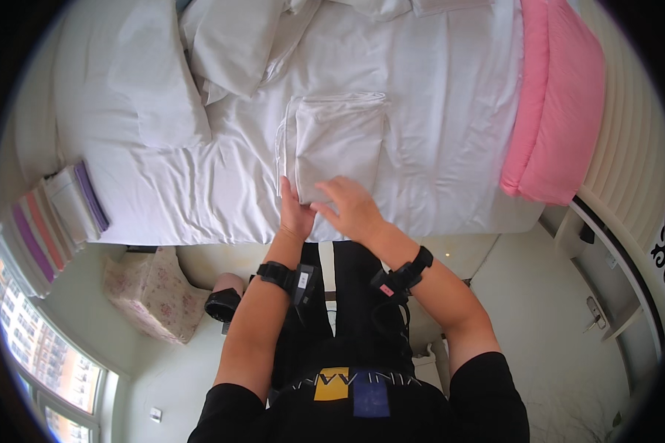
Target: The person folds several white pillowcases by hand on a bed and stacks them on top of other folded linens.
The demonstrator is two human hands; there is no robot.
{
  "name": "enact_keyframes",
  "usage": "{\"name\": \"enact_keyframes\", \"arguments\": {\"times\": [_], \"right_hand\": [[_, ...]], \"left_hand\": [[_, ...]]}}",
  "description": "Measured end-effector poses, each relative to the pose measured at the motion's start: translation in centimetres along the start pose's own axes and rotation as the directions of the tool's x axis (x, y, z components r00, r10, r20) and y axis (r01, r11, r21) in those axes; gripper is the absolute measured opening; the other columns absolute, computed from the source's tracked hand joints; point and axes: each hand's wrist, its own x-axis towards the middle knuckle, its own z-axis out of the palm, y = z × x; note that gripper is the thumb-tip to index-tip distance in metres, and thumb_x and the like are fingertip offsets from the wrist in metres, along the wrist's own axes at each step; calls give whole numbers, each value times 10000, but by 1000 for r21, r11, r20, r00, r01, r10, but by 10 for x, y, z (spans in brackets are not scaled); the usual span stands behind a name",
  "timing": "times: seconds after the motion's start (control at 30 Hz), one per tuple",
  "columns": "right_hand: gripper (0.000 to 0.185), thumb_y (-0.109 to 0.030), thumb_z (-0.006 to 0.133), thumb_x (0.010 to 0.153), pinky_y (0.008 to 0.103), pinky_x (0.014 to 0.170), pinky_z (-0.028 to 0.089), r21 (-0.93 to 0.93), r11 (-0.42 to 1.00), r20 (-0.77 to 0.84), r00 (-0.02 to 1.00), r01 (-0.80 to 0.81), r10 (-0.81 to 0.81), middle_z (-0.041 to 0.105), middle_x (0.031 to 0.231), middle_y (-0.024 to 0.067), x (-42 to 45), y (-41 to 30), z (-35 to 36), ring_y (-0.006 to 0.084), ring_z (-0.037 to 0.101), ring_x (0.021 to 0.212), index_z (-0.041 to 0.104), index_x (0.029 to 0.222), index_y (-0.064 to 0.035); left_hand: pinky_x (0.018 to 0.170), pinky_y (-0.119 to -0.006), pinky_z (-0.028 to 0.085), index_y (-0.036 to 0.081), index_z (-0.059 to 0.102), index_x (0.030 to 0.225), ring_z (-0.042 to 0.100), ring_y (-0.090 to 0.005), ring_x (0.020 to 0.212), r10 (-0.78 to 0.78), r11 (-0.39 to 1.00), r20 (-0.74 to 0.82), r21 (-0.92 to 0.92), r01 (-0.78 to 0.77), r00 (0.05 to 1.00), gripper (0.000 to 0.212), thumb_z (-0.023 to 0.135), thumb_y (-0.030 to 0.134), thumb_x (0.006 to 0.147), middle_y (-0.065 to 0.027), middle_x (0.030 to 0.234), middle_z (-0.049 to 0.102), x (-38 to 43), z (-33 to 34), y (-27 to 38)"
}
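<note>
A folded white cloth lies on the white bed sheet in front of me, its layered folds showing along the far and left sides. My left hand is at the cloth's near left corner, thumb pointing up and palm turned inward; whether it pinches the corner cannot be told. Just to the right, my right hand reaches over the cloth's near edge with thumb and fingers apart and nothing visible between them. Both wrists wear black straps with small devices.
Rumpled white bedding lies at the far left, and a pink quilt along the right end. Striped folded fabrics are at the left. A floral-covered object stands below the bed's left edge, near a door opposite.
</note>
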Motion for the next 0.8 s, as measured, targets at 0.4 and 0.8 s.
{"name": "enact_keyframes", "arguments": {"times": [0.4, 0.8], "right_hand": [[715, -386, 772, 813, 578, 1166, 207, -584, 810, -4, 998, 51, -66, 271, 1591, 124, 70, 55, -20, 398, 177, 1474, 497, 1445, -195], [921, -500, 820, 716, 673, 1107, 203, -599, 799, -38, 996, 40, -78, 220, 1585, 169, 90, 20, 47, 478, 163, 1446, 424, 1503, -232]], "left_hand": [[832, -443, 538, 52, 597, 1273, 671, -395, 986, 553, 208, 58, 956, -205, 831, 370, 623, 130, 913, -225, 1084, 699, -1, -47, 23], [1105, -476, 368, 52, 350, 1487, 437, -434, 1264, 706, -84, 163, 986, -147, 689, 979, 840, 120, 642, -237, 1350, 469, -21, -26, 52]]}}
